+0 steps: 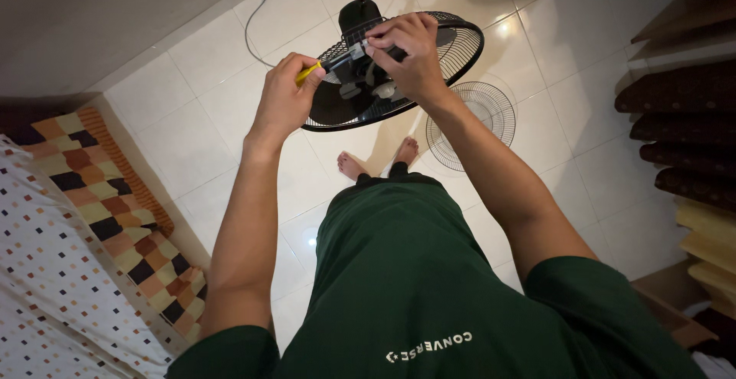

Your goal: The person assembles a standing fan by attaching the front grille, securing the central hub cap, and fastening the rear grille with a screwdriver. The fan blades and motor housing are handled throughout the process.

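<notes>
White floor tiles (192,141) fill the head view, with a checkered mat (115,218) at left. 1 loose wire fan guard (471,122) already lies on the floor, so the fan (399,80) looks partly taken apart; its rear cage and motor housing remain joined. The left hand (285,99), arm raised, has its fingers closed on a yellow-handled screwdriver (326,66) pointing at the motor. The right hand (410,53) clasps the motor housing from above, wrist bent.

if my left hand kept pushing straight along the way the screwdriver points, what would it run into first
Most likely the fan motor housing: the left hand aims the screwdriver right at it, where the right hand grips. Depth is hard to judge.
</notes>
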